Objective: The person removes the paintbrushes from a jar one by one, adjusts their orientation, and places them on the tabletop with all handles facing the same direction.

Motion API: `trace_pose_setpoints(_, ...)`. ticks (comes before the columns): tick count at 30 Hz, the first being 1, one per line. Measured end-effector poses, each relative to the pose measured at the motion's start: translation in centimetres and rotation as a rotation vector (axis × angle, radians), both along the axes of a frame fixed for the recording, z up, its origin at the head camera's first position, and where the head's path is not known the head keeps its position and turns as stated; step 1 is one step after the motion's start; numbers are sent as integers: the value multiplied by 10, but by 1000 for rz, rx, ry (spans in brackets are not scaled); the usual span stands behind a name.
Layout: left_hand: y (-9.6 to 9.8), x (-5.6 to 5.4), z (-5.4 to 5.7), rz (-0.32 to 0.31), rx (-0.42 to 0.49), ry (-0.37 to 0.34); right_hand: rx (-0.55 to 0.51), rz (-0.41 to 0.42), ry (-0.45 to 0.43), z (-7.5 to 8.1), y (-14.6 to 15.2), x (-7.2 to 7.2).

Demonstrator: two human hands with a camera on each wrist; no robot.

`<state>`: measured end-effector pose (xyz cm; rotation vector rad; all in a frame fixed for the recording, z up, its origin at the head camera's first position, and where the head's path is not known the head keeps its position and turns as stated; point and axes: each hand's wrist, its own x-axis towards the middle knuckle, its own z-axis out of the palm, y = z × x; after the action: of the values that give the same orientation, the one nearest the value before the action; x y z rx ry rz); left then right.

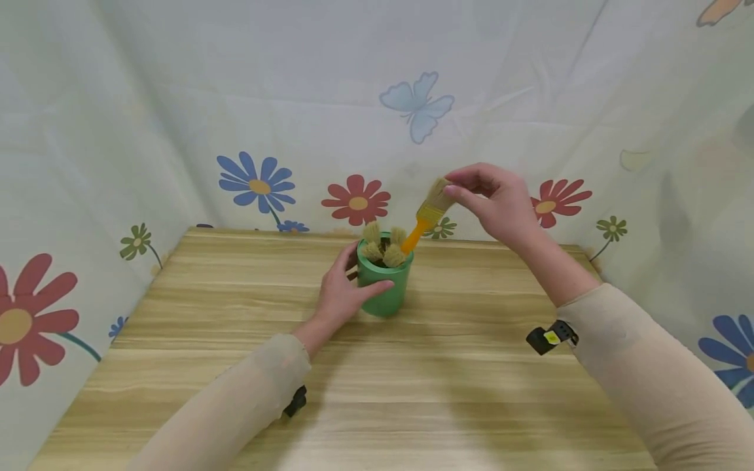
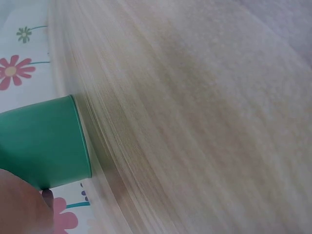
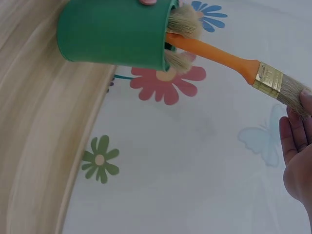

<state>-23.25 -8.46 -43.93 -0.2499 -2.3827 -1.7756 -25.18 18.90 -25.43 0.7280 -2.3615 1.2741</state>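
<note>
crowding the green cup (image 1: 384, 288) the left hand (image 1: 343, 289) grips, bristle tufts (image 1: 393, 255) flank the orange-handled brush (image 1: 429, 212) the right hand (image 1: 499, 201) pinches.

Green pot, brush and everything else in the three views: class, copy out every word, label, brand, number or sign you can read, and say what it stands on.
Readable text: none.
Green pot: no lettering shows.
Brush, metal band: any marks are too blurred to read.
Yellow patch on the black wristband: too small to read.
Backdrop cloth: printed pictures, no lettering seen.
</note>
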Motion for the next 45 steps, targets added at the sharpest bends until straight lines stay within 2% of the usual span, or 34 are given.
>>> trace_pose_setpoints(8,0,0,1,0,-13,-7,-29,-52,-83,23,19,4)
trace_pose_setpoints(14,0,1,0,10,-21,6,58,-61,-184,23,32,3)
trace_pose_setpoints(21,0,0,-2,3,-24,-7,139,-17,-333,1,37,-5)
trace_pose_setpoints(28,1,1,1,15,-31,-22,173,75,-430,-28,34,-20)
trace_pose_setpoints(33,1,1,1,14,-34,-21,188,113,-493,-47,33,-29)
trace_pose_setpoints(45,-1,2,1,-2,-19,-23,231,119,-526,-84,29,-43)
